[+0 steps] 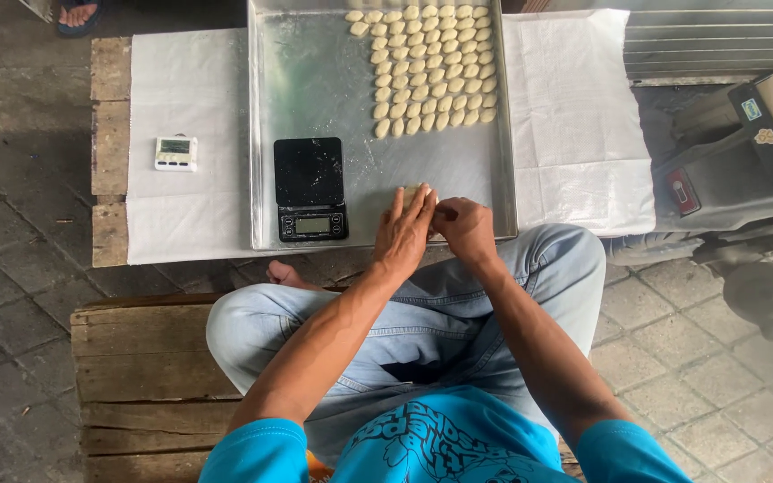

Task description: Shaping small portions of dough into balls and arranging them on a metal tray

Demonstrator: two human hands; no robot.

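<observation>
Both of my hands meet at the near edge of the metal tray (315, 80): left hand (402, 234) flat, fingers spread over a pale dough piece (411, 189), right hand (463, 228) curled beside it. Rows of shaped pieces (431, 67) lie far; a black scale (310, 189) sits left.

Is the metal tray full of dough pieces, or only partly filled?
Partly filled. Dough pieces sit only in the far right part of the metal tray; the rest shows bare metal.
</observation>
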